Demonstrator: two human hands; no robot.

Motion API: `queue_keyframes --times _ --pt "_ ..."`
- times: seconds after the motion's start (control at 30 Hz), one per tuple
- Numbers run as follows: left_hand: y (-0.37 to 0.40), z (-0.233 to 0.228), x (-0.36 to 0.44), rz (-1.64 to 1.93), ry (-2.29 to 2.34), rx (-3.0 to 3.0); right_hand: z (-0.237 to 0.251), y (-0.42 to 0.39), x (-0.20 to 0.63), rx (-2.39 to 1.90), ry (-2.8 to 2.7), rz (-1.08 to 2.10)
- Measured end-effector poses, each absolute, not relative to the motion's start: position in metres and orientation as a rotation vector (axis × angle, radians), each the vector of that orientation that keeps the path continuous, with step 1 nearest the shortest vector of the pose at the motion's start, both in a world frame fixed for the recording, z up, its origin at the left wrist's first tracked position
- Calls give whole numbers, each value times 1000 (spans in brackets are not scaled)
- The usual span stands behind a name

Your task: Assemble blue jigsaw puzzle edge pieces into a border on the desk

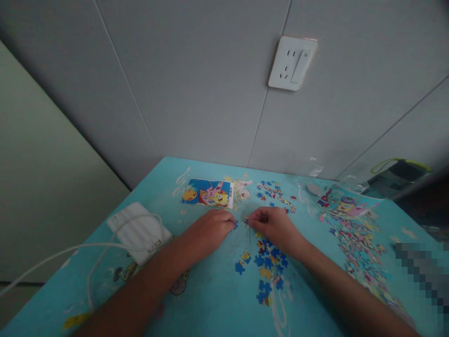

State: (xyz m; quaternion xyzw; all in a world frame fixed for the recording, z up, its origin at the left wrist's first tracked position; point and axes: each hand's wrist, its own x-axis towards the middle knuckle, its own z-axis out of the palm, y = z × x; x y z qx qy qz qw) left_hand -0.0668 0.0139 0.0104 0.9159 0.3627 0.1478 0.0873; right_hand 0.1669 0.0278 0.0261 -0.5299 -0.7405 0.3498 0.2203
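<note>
Both hands [242,227] knuckles-up, fingertips pinching puzzle pieces [240,223].

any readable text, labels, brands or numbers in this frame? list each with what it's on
No text can be read.
Cartoon picture card: a barcode strip on its right edge, digits too small to read.
Wall socket: no legible marking.
White power strip: no legible marking.
Printed tabletop: cartoon figures only, blurred.
Puzzle pieces: colours only.

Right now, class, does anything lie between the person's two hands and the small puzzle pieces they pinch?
Nothing visible does. The left hand and right hand each already pinch a small blue puzzle piece at the fingertips, with only bare turquoise tabletop in the gap between them.
</note>
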Motion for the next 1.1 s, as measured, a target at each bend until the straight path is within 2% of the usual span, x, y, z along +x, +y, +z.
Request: queue_keyframes --times 0.1,0.27,0.57,1.1 --pt "13 13 -67 404 1091 2715 24 33 158 -1483 -2003 991" --pt "13 14 -66 405 1109 2715 23 33 158 -1589 -2075 818" --pt "13 15 -65 395 1110 2718 18 31 157 -1583 -2157 797" --pt "13 16 -63 469 1120 2738 44 45 180 -1326 -1974 1179"
